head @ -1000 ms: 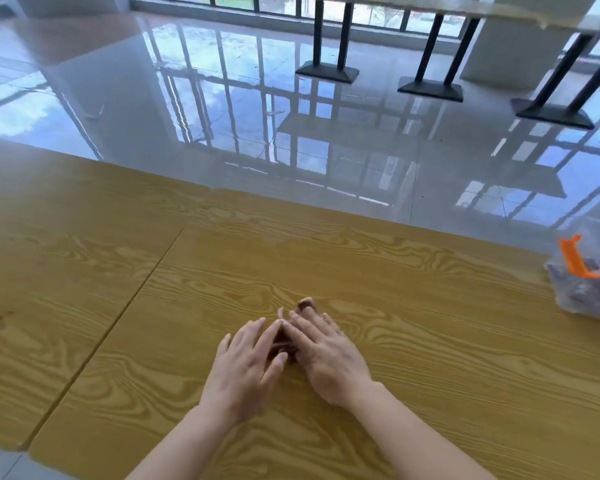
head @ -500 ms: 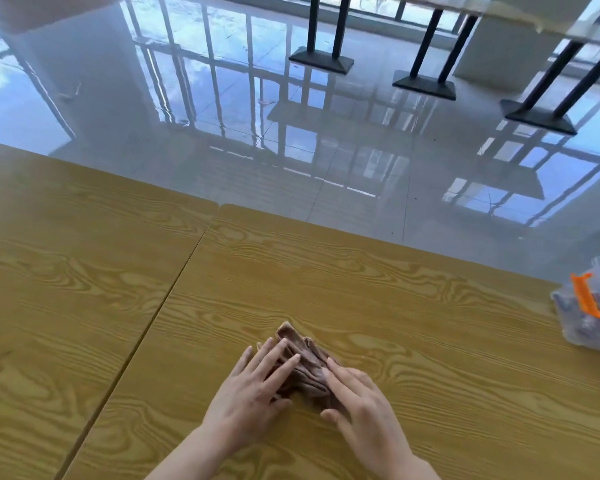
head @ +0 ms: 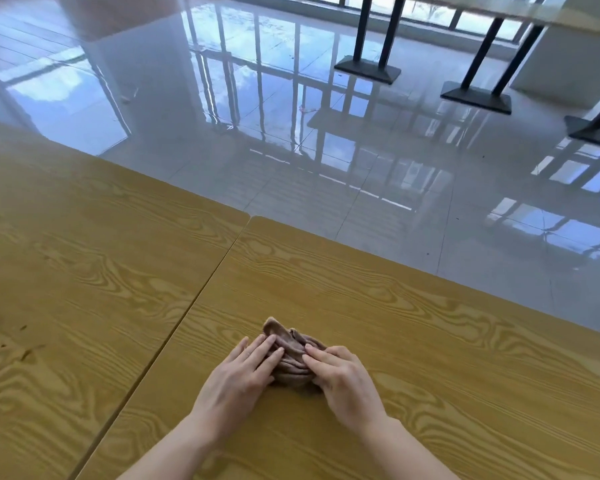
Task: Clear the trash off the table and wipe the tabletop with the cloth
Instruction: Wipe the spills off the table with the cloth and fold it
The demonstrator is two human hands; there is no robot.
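lower centre: left hand and right hand, fingers extended, press the bunched cloth onto the worktop. no trash visible; wiping judged incomplete: dark marks lie at lower left.

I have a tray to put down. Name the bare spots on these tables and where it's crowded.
Bare wood lies right of the right hand, out to the table's far edge, and across the left tabletop between the seam and the dark marks near its left side. Crowded only where the left hand and right hand rest on the bunched cloth.
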